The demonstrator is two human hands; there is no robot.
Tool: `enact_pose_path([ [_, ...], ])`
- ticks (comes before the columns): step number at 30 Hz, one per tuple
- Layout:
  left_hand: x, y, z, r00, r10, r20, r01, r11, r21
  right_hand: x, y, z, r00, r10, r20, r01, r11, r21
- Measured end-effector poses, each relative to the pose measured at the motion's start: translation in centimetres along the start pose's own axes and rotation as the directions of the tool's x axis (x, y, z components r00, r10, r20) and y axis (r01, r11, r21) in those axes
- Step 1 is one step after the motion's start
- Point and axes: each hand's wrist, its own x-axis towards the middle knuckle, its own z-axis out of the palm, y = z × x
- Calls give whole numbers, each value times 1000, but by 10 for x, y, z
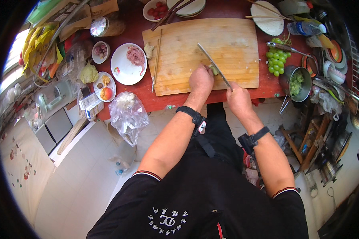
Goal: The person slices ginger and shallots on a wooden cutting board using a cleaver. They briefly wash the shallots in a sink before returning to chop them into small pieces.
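Observation:
My right hand [238, 97] grips the handle of a kitchen knife [213, 63], which is seen almost edge-on. The blade slants up and left over a wooden cutting board [179, 44]. At the blade's left side, my left hand [201, 78] holds a small pale green vegetable piece [214, 70] against the board, its fingers curled. Much of that piece is hidden by the fingers and blade. Small pale bits lie toward the board's right edge. A pair of chopsticks [157, 59] and a piece of ginger [149, 50] rest on its left part.
Left of the board are a white plate of raw meat [119, 74], a small plate with a peach [97, 89] and a plastic bag [128, 116] at the table edge. Green grapes [276, 61] and a metal pot of chopped greens [308, 85] stand right. Bowls [187, 12] line the back.

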Motion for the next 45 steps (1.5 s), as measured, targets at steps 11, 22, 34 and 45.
enact_pose_path([
  [11,0,2,0,999,-32,-2,32,999,-11,-6,-3,-6,999,-21,-49,24,997,72],
  [22,1,3,-4,999,-47,23,47,999,3,-12,-2,-17,1000,17,23,-18,998,54],
  [34,2,3,-5,999,-14,35,13,1000,25,7,-6,3,1000,11,-17,-10,999,51],
  [45,-1,5,-9,998,-40,47,41,999,-5,-5,-4,-3,1000,1,-5,-1,999,35],
])
